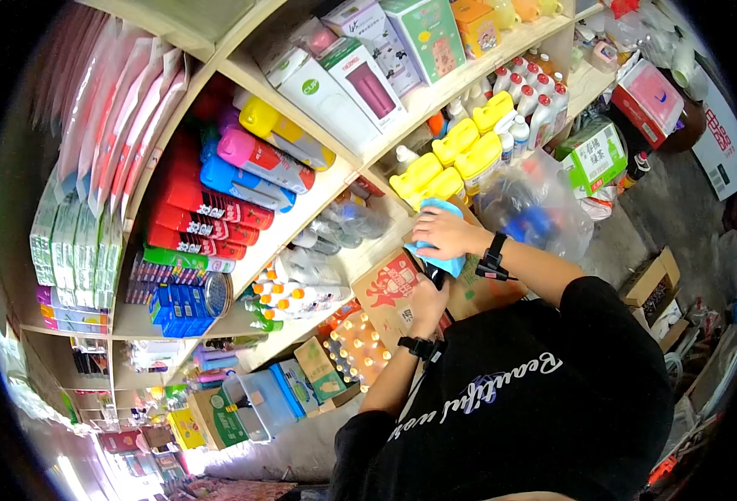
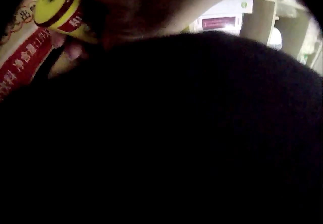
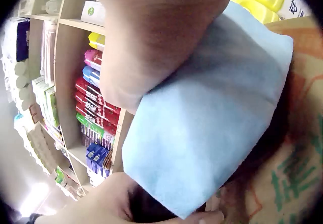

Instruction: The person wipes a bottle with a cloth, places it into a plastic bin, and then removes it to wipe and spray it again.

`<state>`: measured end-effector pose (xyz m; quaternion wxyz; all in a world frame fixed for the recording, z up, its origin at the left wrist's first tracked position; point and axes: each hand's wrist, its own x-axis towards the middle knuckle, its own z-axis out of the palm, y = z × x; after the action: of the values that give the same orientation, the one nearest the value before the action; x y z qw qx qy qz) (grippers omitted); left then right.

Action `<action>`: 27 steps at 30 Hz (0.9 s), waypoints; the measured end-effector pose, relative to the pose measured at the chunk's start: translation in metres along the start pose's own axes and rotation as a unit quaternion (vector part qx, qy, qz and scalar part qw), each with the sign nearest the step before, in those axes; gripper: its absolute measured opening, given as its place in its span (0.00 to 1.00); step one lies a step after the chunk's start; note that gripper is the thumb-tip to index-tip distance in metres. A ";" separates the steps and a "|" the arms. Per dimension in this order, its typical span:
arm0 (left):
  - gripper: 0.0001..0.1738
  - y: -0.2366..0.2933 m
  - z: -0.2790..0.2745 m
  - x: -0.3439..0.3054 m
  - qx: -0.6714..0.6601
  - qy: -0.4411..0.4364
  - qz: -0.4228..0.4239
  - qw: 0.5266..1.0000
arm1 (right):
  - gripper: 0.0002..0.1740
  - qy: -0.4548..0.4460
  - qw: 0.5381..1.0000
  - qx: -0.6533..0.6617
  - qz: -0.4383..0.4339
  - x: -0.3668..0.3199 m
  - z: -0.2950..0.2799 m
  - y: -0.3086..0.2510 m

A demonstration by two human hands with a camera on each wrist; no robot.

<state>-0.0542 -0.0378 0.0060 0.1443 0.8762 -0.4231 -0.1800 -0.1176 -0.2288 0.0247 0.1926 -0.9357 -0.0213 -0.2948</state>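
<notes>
In the head view my right hand (image 1: 445, 233) grips a light blue cloth (image 1: 444, 206) over the top of a dark bottle. Below it my left hand (image 1: 426, 307) holds that dark bottle (image 1: 436, 274). Its round yellow end (image 2: 54, 3) shows in the left wrist view, with a red and yellow label beside it and fingertips (image 2: 74, 51) just under it. In the right wrist view the cloth (image 3: 207, 113) drapes down from my right hand (image 3: 156, 37), hiding most of the bottle. The left hand (image 3: 103, 198) sits below the cloth's lower corner.
Cardboard boxes (image 1: 389, 288) lie under the hands. Yellow jugs (image 1: 456, 150) and a clear plastic bag (image 1: 544, 196) stand just beyond the right hand. Shelves with red packs (image 1: 210, 225), small bottles (image 1: 360, 342) and boxed cups (image 1: 372, 88) rise along the left and back.
</notes>
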 end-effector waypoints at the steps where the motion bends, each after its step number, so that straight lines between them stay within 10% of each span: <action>1: 0.36 0.003 -0.002 -0.001 0.004 0.002 -0.006 1.000 | 0.16 -0.002 1.000 -0.005 0.004 0.000 0.000 0.000; 27: 0.29 -0.020 -0.014 -0.008 -0.013 -0.126 0.134 0.983 | 0.27 -0.082 0.967 -0.167 0.171 -0.034 -0.009 -0.055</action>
<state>-0.0390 -0.0185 0.0122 0.1240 0.7798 -0.5491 -0.2739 -0.1586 -0.1791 0.0316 0.0787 -0.9652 0.1733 -0.1793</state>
